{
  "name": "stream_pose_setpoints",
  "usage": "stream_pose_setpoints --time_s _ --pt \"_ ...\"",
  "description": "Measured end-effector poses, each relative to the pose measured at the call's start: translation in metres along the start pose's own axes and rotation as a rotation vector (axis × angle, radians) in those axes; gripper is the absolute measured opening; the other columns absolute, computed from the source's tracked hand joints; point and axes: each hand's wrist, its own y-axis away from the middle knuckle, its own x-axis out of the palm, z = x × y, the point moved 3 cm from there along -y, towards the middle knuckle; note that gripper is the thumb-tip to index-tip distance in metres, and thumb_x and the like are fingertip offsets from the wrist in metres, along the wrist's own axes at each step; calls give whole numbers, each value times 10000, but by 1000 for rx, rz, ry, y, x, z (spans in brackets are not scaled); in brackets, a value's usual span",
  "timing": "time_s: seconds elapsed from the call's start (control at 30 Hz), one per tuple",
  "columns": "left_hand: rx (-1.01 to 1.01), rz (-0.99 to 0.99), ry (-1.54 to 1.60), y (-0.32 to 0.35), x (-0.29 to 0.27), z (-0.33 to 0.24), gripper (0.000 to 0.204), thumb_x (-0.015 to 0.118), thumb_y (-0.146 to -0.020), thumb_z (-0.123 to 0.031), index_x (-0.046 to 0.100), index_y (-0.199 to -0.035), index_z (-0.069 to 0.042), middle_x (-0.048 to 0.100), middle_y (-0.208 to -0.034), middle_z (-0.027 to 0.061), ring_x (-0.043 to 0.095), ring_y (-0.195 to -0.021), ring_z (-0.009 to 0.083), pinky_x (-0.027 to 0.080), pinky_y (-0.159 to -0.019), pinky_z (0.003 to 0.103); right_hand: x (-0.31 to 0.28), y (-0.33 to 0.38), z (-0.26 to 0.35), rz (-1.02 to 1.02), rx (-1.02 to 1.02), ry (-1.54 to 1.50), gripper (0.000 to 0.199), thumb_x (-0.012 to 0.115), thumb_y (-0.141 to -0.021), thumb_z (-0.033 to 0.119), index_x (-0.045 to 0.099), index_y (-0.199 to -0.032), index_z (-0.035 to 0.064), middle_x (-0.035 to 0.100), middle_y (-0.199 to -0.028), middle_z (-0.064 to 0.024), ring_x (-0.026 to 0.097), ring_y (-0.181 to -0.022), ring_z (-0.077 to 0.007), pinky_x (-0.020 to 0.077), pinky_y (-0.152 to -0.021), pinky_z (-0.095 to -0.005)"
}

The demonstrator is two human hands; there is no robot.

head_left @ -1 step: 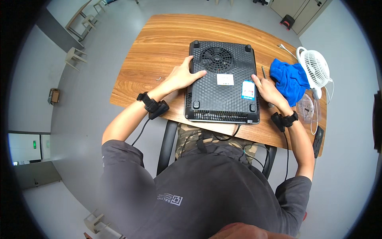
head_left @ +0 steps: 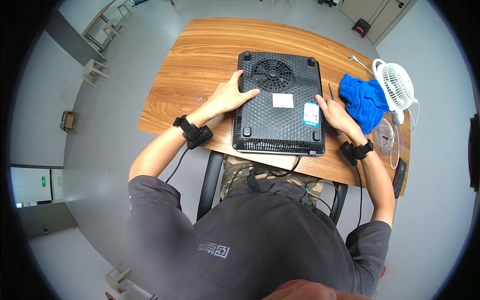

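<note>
Left hand (head_left: 231, 96) lies with thumb and forefinger spread at the left edge of a black flat appliance (head_left: 277, 117), thumb on its face; right hand (head_left: 337, 114) has its thumb on the opposite edge, other fingers curled. Whether either hand pinches cannot be told, nor whether the right one grips the slender rod (head_left: 331, 91) beside it. The appliance rests underside up on the table (head_left: 195, 60), near the front edge, left of a blue cloth (head_left: 364, 100). The step in hand looks like steadying or positioning it; shifting it further would call for even pressure from both sides.
</note>
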Motion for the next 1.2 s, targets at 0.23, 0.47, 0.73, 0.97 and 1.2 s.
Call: stream_pose_setpoints --time_s 0.23,0.47,0.73,0.97,1.2 --pt "35 -13 -105 4 4 -11 992 636 -926 -626 284 -1557 54 676 -1182 355 660 -1150 481 514 -1028 505 15 -9 -14 -72 -68 51 824 322 -1092 553 671 -908 -170 633 -936 -432 640 -1016 -546 489 -938 -553" --pt "34 -3 -231 1 16 -7 910 533 -998 -606 242 -1546 59 658 -1173 387 636 -1149 523 505 -1026 531 9 -3 5 -98 -78 82 790 319 -1100 509 668 -878 -165 623 -929 -433 617 -1009 -567 468 -941 -580" --pt "71 -39 -170 -5 16 -1 918 530 -999 -608 231 -1548 64 660 -1159 391 641 -1135 524 502 -1026 527 11 -8 3 -142 -103 64 804 312 -1102 508 660 -861 -176 622 -913 -439 613 -993 -577 461 -938 -592" --pt "74 -49 -199 -6 15 -3 909 534 -998 -597 252 -1540 76 686 -1057 382 664 -1058 532 523 -966 559 17 -8 3 -174 -105 71 793 323 -1105 491 655 -833 -175 623 -897 -436 614 -968 -583 462 -927 -596" --pt "55 -18 -217 -2 11 -10 898 520 -1004 -602 267 -1538 74 666 -1105 401 643 -1107 534 512 -1002 535 22 -12 -2 -156 -154 114 768 323 -1109 468 653 -823 -164 618 -869 -426 613 -929 -584 461 -906 -610"
